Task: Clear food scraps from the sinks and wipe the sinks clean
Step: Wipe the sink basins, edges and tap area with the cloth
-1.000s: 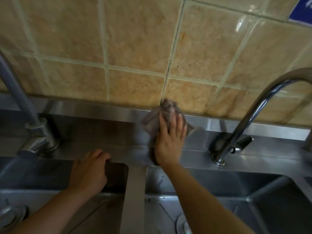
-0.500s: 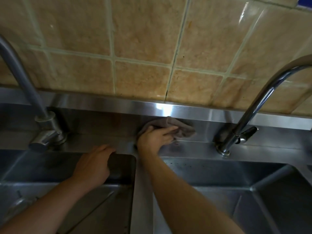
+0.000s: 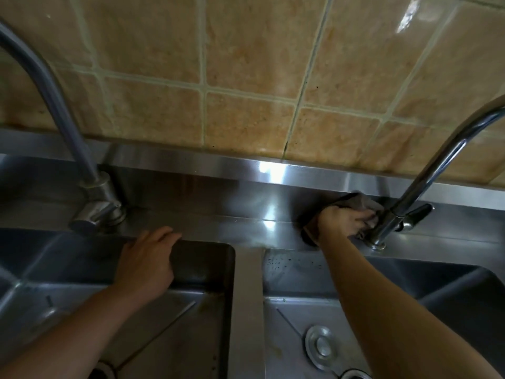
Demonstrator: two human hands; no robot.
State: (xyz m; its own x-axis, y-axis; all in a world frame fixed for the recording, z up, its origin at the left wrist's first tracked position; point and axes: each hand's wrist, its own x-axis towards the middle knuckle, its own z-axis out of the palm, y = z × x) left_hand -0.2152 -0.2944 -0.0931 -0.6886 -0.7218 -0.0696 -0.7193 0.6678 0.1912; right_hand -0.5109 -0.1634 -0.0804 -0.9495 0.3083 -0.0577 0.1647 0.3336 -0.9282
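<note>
My right hand [image 3: 345, 220], clutching the cloth [image 3: 358, 201], has slid rightward to the tap [image 3: 388, 228]; ledge probably nearly wiped. Left hand [image 3: 144, 265] rests open.

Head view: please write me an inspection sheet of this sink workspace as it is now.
Surface: steel ledge behind two basins, with glare patches.
Job's things: grey cloth pressed on the ledge beside the right tap; left basin and right basin look stained; drain in the right basin.
Clutter: small dark specks on the right basin's back wall.
Grippers: right hand grips the cloth; left hand rests on the left basin's back rim.
Cables: nothing seen.
Surroundings: tan wall tiles; left tap.
</note>
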